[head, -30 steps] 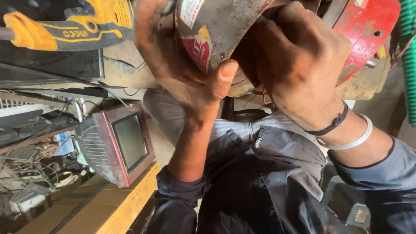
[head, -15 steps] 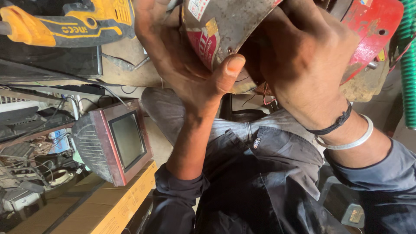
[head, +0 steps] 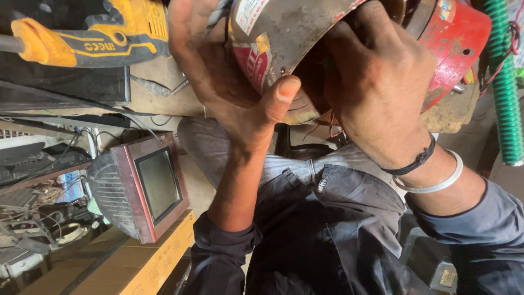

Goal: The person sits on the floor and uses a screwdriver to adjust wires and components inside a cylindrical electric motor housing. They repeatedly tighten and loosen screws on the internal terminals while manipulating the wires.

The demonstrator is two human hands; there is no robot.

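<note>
- Two bare hands hold one big, dirty metal drum up close at the top of the view.
- The drum is grey and rusty, with worn red and white stickers on its side.
- The left hand is wrapped around the drum's left side, and its thumb presses on the bottom edge.
- The right hand is closed on the drum's right side, with its fingers tucked inside the open end.
- The right wrist wears a black band and a silver bangle.
- A red round cover sits just behind the right hand, touching the drum.
- A green ribbed hose runs down the far right.
- A yellow and black power tool lies at the top left.
- A small old screen with a dark red frame stands on brown cardboard boxes at the lower left.
- The person's dark shirt fills the bottom of the view.
</note>
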